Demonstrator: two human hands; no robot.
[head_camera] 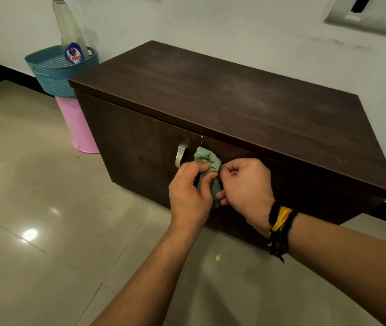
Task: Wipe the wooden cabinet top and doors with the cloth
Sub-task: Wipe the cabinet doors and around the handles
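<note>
In the head view, a low dark-brown wooden cabinet (222, 109) stands on the tiled floor (34, 208) against a pale wall, its flat top streaked with dull, dusty patches. Two doors meet at a seam on the front, and a curved metal handle (180, 156) sits on the left door just beside that seam. A small green cloth (207, 161), bunched and frayed at its edges, is held in front of the doors near the seam, apart from the top. The left hand (190, 196) curls its fingers (205, 169) closed around the cloth from the left, thumb pressed on it. The right hand (246, 184), with black and yellow thread bands (279, 227) on the wrist, pinches the cloth's right edge with bent fingers. Both forearms reach forward from the lower frame. To the cabinet's left, a teal basket (53, 74) holding a spray bottle (70, 34) rests on a pink bin (79, 128).
</note>
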